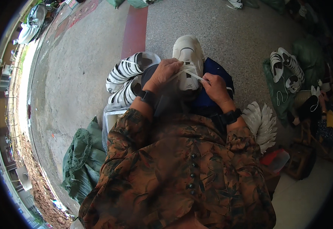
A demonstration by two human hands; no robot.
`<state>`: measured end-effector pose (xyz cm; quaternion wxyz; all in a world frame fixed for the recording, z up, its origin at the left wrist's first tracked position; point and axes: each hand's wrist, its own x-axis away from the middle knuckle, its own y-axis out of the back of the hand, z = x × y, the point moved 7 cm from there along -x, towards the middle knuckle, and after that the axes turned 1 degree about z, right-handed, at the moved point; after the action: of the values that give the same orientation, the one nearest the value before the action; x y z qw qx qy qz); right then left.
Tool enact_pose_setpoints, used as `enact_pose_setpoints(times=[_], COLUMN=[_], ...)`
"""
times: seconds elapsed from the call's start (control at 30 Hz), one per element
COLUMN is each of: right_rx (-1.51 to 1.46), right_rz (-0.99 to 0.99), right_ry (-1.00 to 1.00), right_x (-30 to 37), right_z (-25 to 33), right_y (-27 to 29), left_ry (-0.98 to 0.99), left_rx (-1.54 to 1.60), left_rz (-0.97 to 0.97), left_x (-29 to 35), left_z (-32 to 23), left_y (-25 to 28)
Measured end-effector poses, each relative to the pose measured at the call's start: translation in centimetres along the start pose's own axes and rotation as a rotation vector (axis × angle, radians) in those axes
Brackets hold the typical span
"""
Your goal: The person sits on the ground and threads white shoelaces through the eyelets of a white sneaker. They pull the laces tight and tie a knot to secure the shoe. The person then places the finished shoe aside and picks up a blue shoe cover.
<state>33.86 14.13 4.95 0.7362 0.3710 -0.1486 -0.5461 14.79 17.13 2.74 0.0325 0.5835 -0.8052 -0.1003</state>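
Observation:
A white shoe (189, 47) rests on my lap, its toe pointing away from me and its tongue toward me. White laces (191, 70) cross over its upper. My left hand (165, 72) lies at the shoe's left side, fingers closed on a lace near the eyelets. On the right, my right hand (215, 87) pinches the other lace end, which is drawn tight from the shoe. Dark blue cloth (216, 68) covers my lap under the shoe.
Nested white shoe pieces with dark gaps (124, 76) are stacked at my left, above a pale box (113, 116). A green sack (82, 156) sits lower left. White layered pieces (260, 126) lie at my right. Farther right are more shoes (286, 66) and a person (324, 110).

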Motion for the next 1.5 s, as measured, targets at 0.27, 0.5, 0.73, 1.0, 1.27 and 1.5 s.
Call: enact_pose_setpoints(times=[0.27, 0.5, 0.73, 1.0, 1.27, 1.5], right_rx=[-0.184, -0.178, 0.093, 0.451, 0.471, 0.436], right_rz=[0.047, -0.021, -0.042, -0.2, -0.232, -0.092], right_ry=[-0.171, -0.285, -0.098, 0.276, 0.189, 0.014], right_x=[0.4, 3.2, 2.9, 4.4, 6.2, 7.9], right_z=[-4.4, -8.7, -5.4, -2.6, -5.6, -9.8], right_y=[2.9, 5.6, 6.4, 7.3, 11.9, 10.6], left_ry=[0.05, -0.025, -0.102, -0.184, 0.224, 0.066], left_rx=[-0.499, -0.588, -0.694, -0.755, -0.398, -0.181], left_rz=[-0.295, -0.274, -0.278, -0.392, -0.288, -0.261], left_x=[0.5, 2.4, 5.7, 7.0, 12.6, 8.1], left_z=[-0.2, -2.8, -4.3, -4.6, 0.7, -1.0], left_y=[-0.5, -1.3, -0.1, 2.4, 9.4, 5.4])
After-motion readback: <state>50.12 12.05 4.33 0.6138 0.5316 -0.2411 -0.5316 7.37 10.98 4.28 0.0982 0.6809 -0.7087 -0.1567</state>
